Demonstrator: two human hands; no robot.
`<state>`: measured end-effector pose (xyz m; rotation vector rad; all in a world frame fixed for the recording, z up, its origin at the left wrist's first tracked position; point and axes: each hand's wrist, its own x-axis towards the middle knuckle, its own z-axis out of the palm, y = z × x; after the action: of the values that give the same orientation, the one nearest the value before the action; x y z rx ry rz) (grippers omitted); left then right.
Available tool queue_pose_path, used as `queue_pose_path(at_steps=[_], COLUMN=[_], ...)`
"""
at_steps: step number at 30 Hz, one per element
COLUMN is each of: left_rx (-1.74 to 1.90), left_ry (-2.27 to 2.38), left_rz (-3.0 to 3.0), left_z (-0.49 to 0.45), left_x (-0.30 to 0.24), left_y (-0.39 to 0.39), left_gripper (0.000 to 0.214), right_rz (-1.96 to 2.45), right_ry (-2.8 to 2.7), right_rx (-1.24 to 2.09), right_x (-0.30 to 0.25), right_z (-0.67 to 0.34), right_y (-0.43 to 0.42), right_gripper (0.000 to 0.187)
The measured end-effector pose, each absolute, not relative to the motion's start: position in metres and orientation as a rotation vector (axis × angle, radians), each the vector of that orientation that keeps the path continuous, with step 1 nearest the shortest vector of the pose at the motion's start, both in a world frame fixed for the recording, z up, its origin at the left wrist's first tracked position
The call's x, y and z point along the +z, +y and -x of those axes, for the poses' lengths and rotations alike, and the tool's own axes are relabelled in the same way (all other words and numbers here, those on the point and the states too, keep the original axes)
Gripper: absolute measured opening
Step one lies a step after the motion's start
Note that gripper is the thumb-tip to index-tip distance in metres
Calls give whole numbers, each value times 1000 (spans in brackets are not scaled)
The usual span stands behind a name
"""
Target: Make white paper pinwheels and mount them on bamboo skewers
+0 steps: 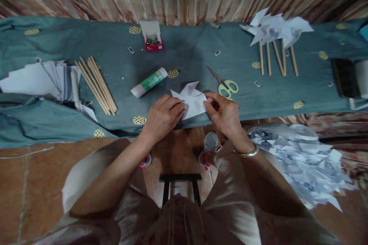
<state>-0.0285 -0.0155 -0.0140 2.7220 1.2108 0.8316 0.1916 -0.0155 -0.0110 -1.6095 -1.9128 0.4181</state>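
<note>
A white paper pinwheel [192, 101], partly folded, lies near the table's front edge between my hands. My left hand [166, 115] grips its left side, fingers bent over the paper. At the right side, my right hand [222, 113] pinches a paper corner between thumb and fingers. Just beyond my right hand lie scissors [222, 82] with pale green handles, blades pointing away to the left. A glue stick [149, 82] with a green label rests beyond my left hand.
Wooden sticks [96, 86] and a stack of paper [37, 78] lie at left. An open box of small metal pins [152, 38] stands at the back. Finished pinwheels [276, 28] lie at back right, near a dark phone [345, 78]. A heap of paper pieces [304, 160] sits below the table at right.
</note>
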Motion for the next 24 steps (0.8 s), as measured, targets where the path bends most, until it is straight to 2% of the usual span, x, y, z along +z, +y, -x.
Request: queue_pose_path(at_steps=[8, 15, 20, 24], left_rx=[679, 693, 741, 717], left_ry=[1111, 1142, 1172, 1171], left_rz=[-2749, -2798, -2806, -2799], left_z=[11, 10, 13, 15], left_x=[-16, -14, -12, -11], left_y=[-27, -26, -26, -28], left_gripper=[15, 15, 15, 18], right_rz=[1628, 1587, 1431, 1306], right_ry=[-1936, -1947, -1911, -1837], right_rx=[396, 387, 571, 808], right_x=[-10, -10, -5, -5], right_z=[-191, -195, -206, -214], right_y=[-19, -18, -17, -16], right_gripper=[23, 26, 35, 29])
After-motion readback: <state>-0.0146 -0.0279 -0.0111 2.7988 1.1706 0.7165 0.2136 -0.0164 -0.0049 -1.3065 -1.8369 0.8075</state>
